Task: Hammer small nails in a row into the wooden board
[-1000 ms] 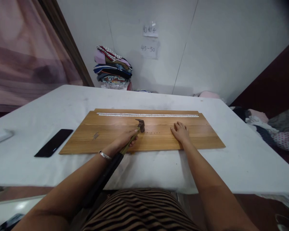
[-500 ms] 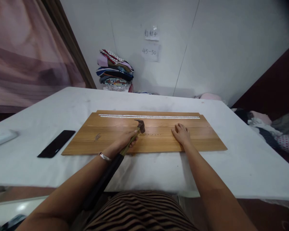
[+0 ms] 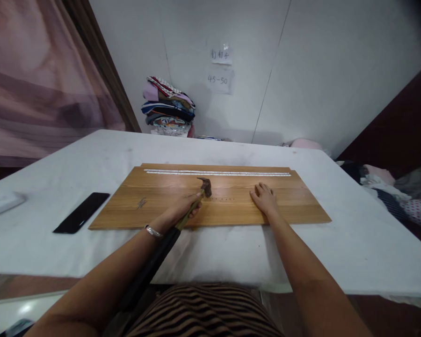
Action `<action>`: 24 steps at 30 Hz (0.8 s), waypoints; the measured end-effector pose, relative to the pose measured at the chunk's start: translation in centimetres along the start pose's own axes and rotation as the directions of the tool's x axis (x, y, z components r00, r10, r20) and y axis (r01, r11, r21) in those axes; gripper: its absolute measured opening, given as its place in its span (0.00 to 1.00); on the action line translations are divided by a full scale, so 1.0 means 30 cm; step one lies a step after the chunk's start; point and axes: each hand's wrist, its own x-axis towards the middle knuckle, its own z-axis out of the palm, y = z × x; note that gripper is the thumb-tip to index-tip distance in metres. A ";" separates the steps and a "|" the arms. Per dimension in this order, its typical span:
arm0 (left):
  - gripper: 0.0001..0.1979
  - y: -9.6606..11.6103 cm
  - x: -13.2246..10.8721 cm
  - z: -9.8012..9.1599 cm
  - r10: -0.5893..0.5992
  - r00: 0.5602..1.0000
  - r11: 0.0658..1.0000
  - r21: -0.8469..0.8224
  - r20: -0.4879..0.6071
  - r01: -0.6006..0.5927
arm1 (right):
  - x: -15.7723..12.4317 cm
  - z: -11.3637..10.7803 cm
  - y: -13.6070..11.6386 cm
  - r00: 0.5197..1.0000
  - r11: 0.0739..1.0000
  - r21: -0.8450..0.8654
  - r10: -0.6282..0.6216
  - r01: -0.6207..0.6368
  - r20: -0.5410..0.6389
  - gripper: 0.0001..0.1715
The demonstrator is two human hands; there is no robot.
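Note:
My left hand (image 3: pixel 184 206) is wrapped round the upper handle of a claw hammer (image 3: pixel 206 186), close below its rusty head. The long handle, dark at its lower part, runs back under my left forearm. The head is at the board's surface, by the left end of a short row of nails (image 3: pixel 223 199); whether it touches one I cannot tell. My right hand (image 3: pixel 264 197) lies flat on the wooden board (image 3: pixel 294 201), right of that row, fingers spread and holding nothing. A small pile of loose nails (image 3: pixel 141 202) lies on the board's left part.
Two white strips (image 3: pixel 217 173) run along the board's far side. A black phone (image 3: pixel 81 213) lies left of the board on the white table (image 3: pixel 210 255). Folded clothes (image 3: pixel 169 105) are stacked behind, against the wall. A white object (image 3: pixel 3 204) sits at the table's left edge.
The whole view has shifted slightly, so things appear a little lower. The hammer and both hands hold nearly the same places on the board.

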 end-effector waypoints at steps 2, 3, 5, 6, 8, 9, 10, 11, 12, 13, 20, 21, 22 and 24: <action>0.19 -0.005 0.005 -0.002 0.006 1.000 1.000 0.009 0.000 -0.006 | 0.000 -0.003 -0.002 1.000 1.000 0.000 0.002 -0.002 0.007 0.28; 0.19 -0.006 0.006 -0.003 0.008 1.000 1.000 0.009 -0.002 -0.008 | 0.000 -0.005 -0.003 1.000 1.000 0.001 0.002 -0.002 0.012 0.28; 0.19 -0.004 0.006 -0.003 0.001 1.000 1.000 0.003 -0.008 -0.001 | -0.001 -0.009 -0.005 1.000 1.000 0.004 0.004 -0.004 0.018 0.28; 0.18 -0.002 0.005 -0.003 -0.004 1.000 1.000 -0.001 -0.007 0.004 | -0.001 -0.011 -0.005 1.000 1.000 0.006 0.007 -0.007 0.018 0.28; 0.17 0.002 0.002 -0.003 -0.011 1.000 1.000 -0.006 0.000 0.011 | -0.002 -0.013 -0.006 1.000 1.000 0.010 0.010 -0.011 0.013 0.28; 0.17 0.002 0.001 -0.003 -0.011 1.000 1.000 -0.005 0.004 0.011 | -0.002 -0.013 -0.006 1.000 1.000 0.012 0.009 -0.010 0.011 0.28; 0.17 0.001 0.000 -0.003 -0.010 1.000 1.000 -0.001 0.003 0.010 | -0.002 -0.012 -0.005 1.000 1.000 0.012 0.005 -0.005 0.011 0.28; 0.17 -0.001 0.001 -0.003 -0.009 1.000 1.000 0.006 -0.001 0.009 | -0.002 -0.011 -0.005 1.000 1.000 0.011 0.000 0.000 0.011 0.28; 0.18 -0.004 0.002 -0.004 -0.011 1.000 1.000 0.012 -0.007 0.011 | -0.002 -0.009 -0.004 1.000 1.000 0.010 -0.002 0.002 0.009 0.28; 0.18 -0.007 0.003 -0.006 -0.010 1.000 1.000 0.017 -0.012 0.010 | -0.001 -0.007 -0.003 1.000 1.000 0.007 -0.002 0.002 0.007 0.28; 0.18 -0.014 0.011 -0.015 -0.001 1.000 1.000 0.008 -0.001 0.001 | 0.003 0.003 0.003 1.000 1.000 0.002 -0.004 0.004 -0.013 0.26; 0.18 -0.014 0.012 -0.014 -0.005 1.000 1.000 0.010 -0.008 0.005 | 0.003 0.004 0.004 1.000 1.000 0.001 -0.004 0.004 -0.011 0.26; 0.18 -0.014 0.012 -0.013 -0.007 1.000 1.000 0.014 -0.016 0.007 | 0.003 0.004 0.004 1.000 1.000 0.001 -0.004 0.004 -0.009 0.26; 0.19 -0.014 0.014 -0.013 -0.002 1.000 1.000 0.019 -0.019 0.003 | 0.003 0.004 0.004 1.000 1.000 0.002 -0.001 0.001 -0.005 0.27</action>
